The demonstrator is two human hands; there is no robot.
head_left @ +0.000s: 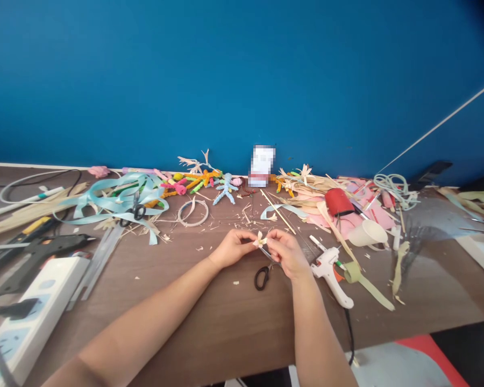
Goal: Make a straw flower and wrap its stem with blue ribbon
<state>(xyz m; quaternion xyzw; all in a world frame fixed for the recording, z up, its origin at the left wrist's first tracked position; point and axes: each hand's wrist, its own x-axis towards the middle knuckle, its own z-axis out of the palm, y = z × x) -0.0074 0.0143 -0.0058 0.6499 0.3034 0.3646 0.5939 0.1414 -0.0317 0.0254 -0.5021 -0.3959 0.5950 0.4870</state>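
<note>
A small cream flower [260, 240] with narrow petals is held up over the middle of the table. My left hand [234, 248] pinches it from the left between thumb and fingers. From the other side my right hand [286, 252] closes its fingertips on the petals. Dark-handled scissors [261, 278] lie on the table just below, their blades partly hidden by my right hand. To the right of that hand rests a white glue gun [328, 271], beside a curled pale green ribbon [353, 272].
At left are a power strip [44, 295], a black glue gun [50, 244], clear glue sticks [105, 258] and light blue ribbon [92, 201]. Toward the right stand a red cup [339, 202] and a tipped white paper cup [367, 234]. Coloured pipe-cleaner pieces and scraps line the blue wall.
</note>
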